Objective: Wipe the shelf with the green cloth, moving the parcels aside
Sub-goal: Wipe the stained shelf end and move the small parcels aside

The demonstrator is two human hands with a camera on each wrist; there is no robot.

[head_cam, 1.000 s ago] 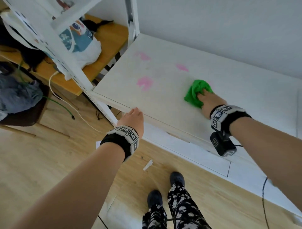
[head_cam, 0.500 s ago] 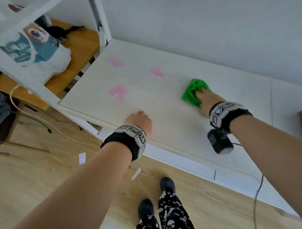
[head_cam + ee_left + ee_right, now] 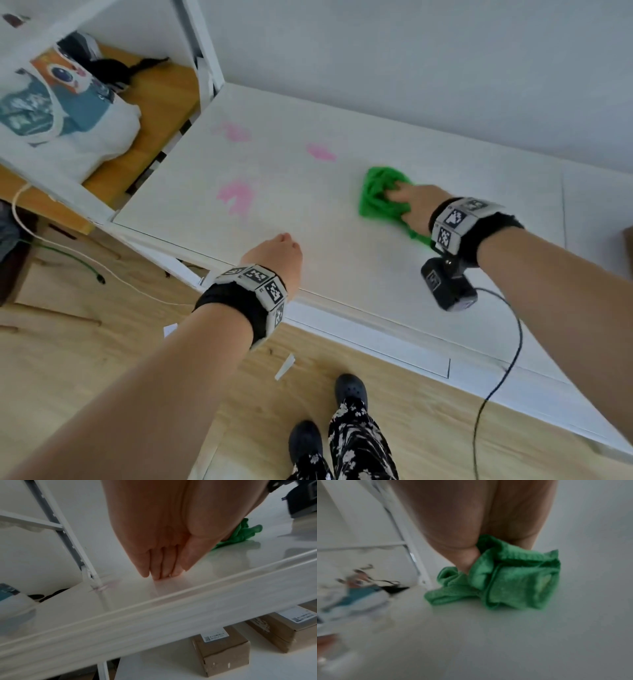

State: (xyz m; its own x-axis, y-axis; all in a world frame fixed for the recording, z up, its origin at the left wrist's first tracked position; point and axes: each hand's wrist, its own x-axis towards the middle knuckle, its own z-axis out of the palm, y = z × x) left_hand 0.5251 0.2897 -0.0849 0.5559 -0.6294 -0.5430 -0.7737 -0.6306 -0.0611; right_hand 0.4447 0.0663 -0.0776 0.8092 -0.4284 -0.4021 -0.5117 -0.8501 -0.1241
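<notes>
The white shelf point(image 3: 342, 274) carries three pink smears point(image 3: 236, 198), left of the green cloth point(image 3: 376, 198). My right hand point(image 3: 407, 202) grips the bunched cloth point(image 3: 513, 581) and presses it on the shelf, with the thumb tucked into its folds. My left hand point(image 3: 277, 253) rests near the front edge, its straight fingers point(image 3: 159, 572) touching the surface and holding nothing. Two brown parcels point(image 3: 221, 651) point(image 3: 281, 627) with white labels sit on the lower shelf. A brown corner point(image 3: 628, 240) shows at the far right edge of the head view.
A white upright post point(image 3: 202, 51) stands at the shelf's back left corner, with the wall close behind. A printed tote bag point(image 3: 68, 113) lies on a wooden surface to the left. A black cable point(image 3: 496, 377) hangs from my right wrist. My feet stand on the wooden floor.
My left hand has slid right along the shelf's front edge. My right hand, still holding the cloth, has shifted right, away from the pink smears.
</notes>
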